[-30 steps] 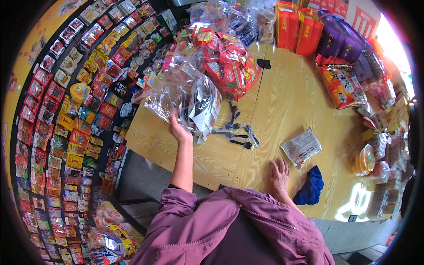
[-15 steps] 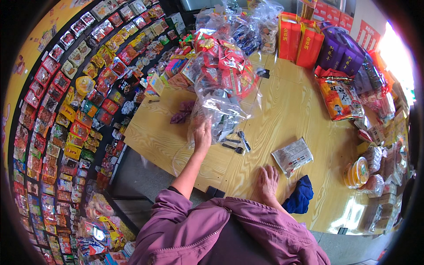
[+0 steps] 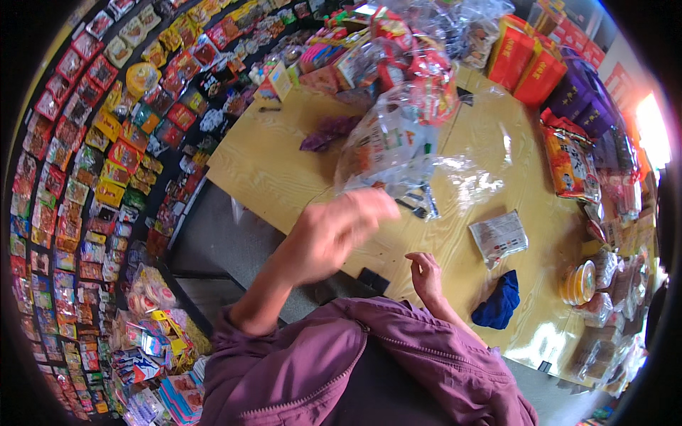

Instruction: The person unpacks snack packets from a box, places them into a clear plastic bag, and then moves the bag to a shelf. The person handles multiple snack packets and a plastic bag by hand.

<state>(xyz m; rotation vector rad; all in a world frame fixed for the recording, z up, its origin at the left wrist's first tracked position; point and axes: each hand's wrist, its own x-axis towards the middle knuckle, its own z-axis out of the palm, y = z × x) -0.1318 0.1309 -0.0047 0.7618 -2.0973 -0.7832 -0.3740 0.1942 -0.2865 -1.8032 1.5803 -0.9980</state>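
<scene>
My left hand [image 3: 334, 234] is raised in front of the table's near edge, its fingers smeared by motion. Beyond it lies a clear plastic bag [image 3: 387, 153] with printed, pale contents, crumpled and spread to the right. Dark plastic cutlery [image 3: 418, 206] shows beside the bag's near side. My right hand [image 3: 426, 278] hovers at the table edge, fingers loosely bent and apart, with nothing seen in it. Nearest to that hand are a whitish flat packet [image 3: 499, 238] and a crumpled dark blue cloth [image 3: 497, 302].
Shelves of small snack packets [image 3: 117, 174] curve along the left. A purple wrapper [image 3: 330, 133] lies left of the bag. At the back are red wrapped packs [image 3: 430, 92], red gift bags [image 3: 513, 53] and a purple bag [image 3: 582, 92]. An orange-red snack bag [image 3: 570, 156] and tubs [image 3: 577, 282] stand right.
My left hand has come away from the plastic bag, back toward me and up. The bag now spreads farther right. My right hand has lifted from lying flat on the table. The view has shifted.
</scene>
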